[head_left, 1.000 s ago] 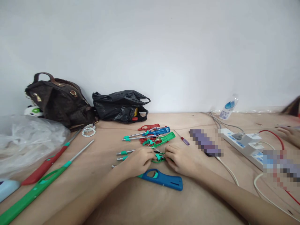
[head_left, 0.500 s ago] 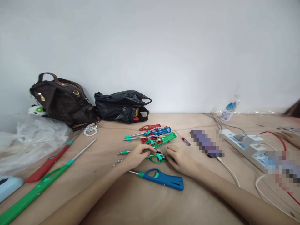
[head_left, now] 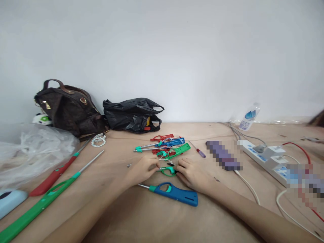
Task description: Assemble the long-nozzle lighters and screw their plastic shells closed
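Note:
A green stick lighter (head_left: pixel 168 171) lies between my two hands, its trigger loop showing in the gap and a thin wire above it. My left hand (head_left: pixel 144 168) is closed with thumb and fingers pinched at the lighter's nozzle side. At the handle end, my right hand (head_left: pixel 189 172) has its fingers curled round the lighter, hiding most of that part. A blue stick lighter (head_left: pixel 174 195) lies just below both hands. Beyond them is a pile of opened lighters, with a green half-shell (head_left: pixel 181 151), a blue one (head_left: pixel 174 142) and a red one (head_left: pixel 162 137).
A small screwdriver (head_left: pixel 201 153) lies right of the pile. Further right are a pixelated purple object (head_left: pixel 222 155), a power strip (head_left: pixel 249 148) with cables and a bottle (head_left: pixel 250 116). Leftward are long red (head_left: pixel 52 177) and green (head_left: pixel 37 206) lighters, bags (head_left: pixel 131 114) and a bracelet (head_left: pixel 98 140).
My left hand has drawn in to a pinch by the green lighter's nozzle side, and the teal-collared tube left of it is now hidden. Another person's hand at the right edge has gone.

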`<action>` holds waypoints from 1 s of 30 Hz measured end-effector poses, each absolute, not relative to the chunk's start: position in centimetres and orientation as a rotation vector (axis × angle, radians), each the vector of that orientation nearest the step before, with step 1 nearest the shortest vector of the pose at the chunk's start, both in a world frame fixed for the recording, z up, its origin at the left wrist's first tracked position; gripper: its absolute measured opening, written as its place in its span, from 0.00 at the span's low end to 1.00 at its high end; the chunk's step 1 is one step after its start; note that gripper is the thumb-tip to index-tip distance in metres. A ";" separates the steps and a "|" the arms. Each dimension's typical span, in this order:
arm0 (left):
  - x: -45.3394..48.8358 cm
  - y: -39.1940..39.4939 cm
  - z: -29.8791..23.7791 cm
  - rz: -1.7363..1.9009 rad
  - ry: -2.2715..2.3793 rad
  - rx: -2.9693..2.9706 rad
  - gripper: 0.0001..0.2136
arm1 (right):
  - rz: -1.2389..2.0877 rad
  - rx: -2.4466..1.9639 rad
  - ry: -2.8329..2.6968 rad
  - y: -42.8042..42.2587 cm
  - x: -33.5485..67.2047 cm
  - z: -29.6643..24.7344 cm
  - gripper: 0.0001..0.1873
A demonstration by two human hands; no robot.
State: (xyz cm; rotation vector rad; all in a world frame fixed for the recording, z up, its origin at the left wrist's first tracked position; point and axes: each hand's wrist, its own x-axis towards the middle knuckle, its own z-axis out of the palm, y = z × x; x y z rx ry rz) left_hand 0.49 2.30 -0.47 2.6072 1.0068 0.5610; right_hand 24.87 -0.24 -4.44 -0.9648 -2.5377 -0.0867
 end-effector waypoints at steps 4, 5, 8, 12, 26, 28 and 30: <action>0.3 2.1 -1.5 0.549 1.036 2.666 0.04 | -0.065 -0.966 -2.519 -0.3 24.8 -4.5 0.09; 0.3 2.1 -1.7 0.562 1.048 2.675 0.05 | -0.062 -0.969 -2.517 -0.3 24.8 -4.5 0.09; 0.6 2.1 -2.0 0.564 1.057 2.724 0.07 | -0.038 -0.982 -2.518 -0.2 24.9 -4.5 0.08; 0.8 2.0 -1.9 0.535 1.079 2.767 0.07 | 0.117 -1.033 -2.505 -0.2 25.0 -3.9 0.07; 0.9 1.7 -1.9 0.519 1.067 2.795 0.07 | -0.009 -1.227 -2.342 5.1 27.9 -2.8 0.14; 0.8 1.8 -1.9 0.526 1.072 2.782 0.07 | -0.107 -1.233 -2.394 6.2 28.1 -3.5 0.16; 0.7 1.8 -1.9 0.521 1.080 2.755 0.05 | -0.160 -1.224 -2.408 6.9 28.3 -4.1 0.15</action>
